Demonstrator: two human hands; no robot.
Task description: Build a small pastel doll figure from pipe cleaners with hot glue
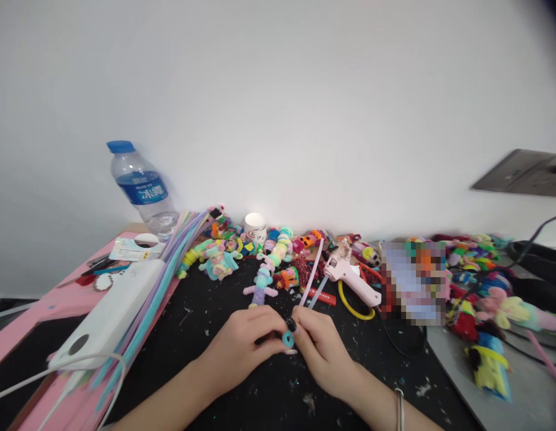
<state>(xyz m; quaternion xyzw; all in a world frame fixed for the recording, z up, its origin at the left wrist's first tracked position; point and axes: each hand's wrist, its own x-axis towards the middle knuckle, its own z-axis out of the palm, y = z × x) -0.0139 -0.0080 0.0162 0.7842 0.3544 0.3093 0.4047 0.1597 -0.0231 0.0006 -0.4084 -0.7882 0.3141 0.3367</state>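
Note:
A small blue pipe-cleaner coil [288, 339] sits between my two hands over the black mat. My left hand [244, 335] pinches it from the left with thumb and forefinger. From the other side, the closed fingers of my right hand [320, 341] press against it. A pale pink pipe cleaner [312, 272] rises from behind my right fingers; whether it joins the coil is hidden. Just beyond the hands lies a pastel pipe-cleaner doll [260, 287]. To the right of it rests a pink glue gun [349, 275], with a translucent stick [318, 291] running toward my right hand.
At left, a bundle of pipe cleaners [147, 311] lies beside a white power bank [109, 314] with a cable. A water bottle [140, 188] leans on the wall near a paper cup [255, 227]. Several fuzzy dolls and a yellow ring [356, 311] line the back and right.

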